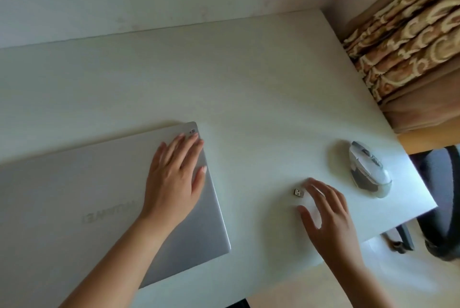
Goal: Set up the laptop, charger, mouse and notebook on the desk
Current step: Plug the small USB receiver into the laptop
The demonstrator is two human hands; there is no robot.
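A closed silver laptop lies flat on the white desk at the left. My left hand rests flat on the lid near its far right corner, fingers spread, holding nothing. A small USB receiver lies on the desk to the right of the laptop. My right hand hovers just beside it with fingers apart, fingertips almost touching it. A white and grey mouse sits near the desk's right edge. No charger or notebook is in view.
The desk meets a pale wall at the back. A patterned brown curtain hangs past the right edge. A dark chair stands beyond the near right corner, over a light floor.
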